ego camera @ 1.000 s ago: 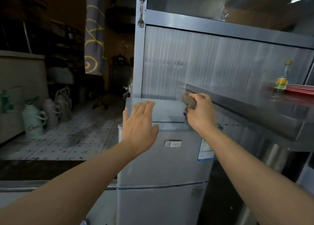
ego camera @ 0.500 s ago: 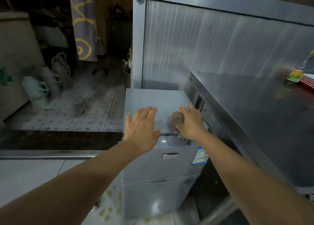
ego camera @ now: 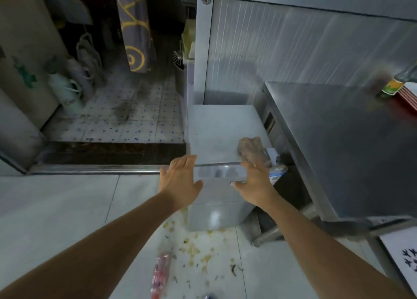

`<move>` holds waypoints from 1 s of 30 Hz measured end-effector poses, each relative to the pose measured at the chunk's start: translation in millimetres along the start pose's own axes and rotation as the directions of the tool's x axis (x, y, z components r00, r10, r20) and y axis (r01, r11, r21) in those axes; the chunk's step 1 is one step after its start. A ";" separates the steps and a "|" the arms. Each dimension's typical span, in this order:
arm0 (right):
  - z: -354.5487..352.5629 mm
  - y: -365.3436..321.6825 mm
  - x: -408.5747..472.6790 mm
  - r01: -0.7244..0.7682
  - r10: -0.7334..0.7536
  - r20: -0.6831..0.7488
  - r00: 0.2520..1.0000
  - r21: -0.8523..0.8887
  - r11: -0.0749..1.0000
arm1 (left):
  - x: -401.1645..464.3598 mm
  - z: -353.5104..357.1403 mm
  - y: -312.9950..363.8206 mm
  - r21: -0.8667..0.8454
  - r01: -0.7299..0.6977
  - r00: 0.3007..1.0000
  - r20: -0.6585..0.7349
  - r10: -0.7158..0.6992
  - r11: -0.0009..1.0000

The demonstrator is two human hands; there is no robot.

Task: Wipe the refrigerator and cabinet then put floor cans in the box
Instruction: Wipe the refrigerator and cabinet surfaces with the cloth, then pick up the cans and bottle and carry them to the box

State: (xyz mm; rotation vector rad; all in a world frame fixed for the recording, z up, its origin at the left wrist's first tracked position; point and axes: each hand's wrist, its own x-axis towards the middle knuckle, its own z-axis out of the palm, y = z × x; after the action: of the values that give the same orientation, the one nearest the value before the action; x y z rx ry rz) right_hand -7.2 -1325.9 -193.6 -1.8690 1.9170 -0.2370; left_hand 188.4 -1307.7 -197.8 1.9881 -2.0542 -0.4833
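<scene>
Head view — both hands flat-fingered: left hand (ego camera: 180, 178) above refrigerator (ego camera: 222, 131) edge, right hand (ego camera: 256, 185) touching cloth (ego camera: 251, 149).

Your two arms reach forward, almost straight, and come closer together toward the hands. Your left hand (ego camera: 180, 181) is flat, palm down, with the fingers straight and close together and the thumb out to the side. Your right hand (ego camera: 252, 183), just beside it, is turned more on its edge, fingers stretched forward and thumb spread toward the left hand.
</scene>
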 end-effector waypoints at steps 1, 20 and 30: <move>0.5 -4.1 -12.1 -0.030 0.030 0.027 0.999 0.011 0.999 | -8.9 -4.2 -2.3 0.002 0.003 1.000 0.009 -0.003 1.000; 119.5 -21.2 -122.9 -0.136 0.102 0.344 0.934 0.075 0.988 | -144.1 29.1 -71.1 0.018 0.297 0.935 0.197 -0.294 0.955; 162.3 -82.7 -90.6 -0.237 0.181 0.339 0.923 0.131 0.962 | -100.8 19.6 -153.2 0.025 0.277 0.924 0.266 -0.274 0.960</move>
State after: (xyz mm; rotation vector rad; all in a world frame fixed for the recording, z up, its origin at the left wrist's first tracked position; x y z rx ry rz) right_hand 135.4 -1212.5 -284.1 -1.4725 1.7885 -0.0198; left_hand 325.7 -1208.7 -271.0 2.3280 -1.9086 -0.8630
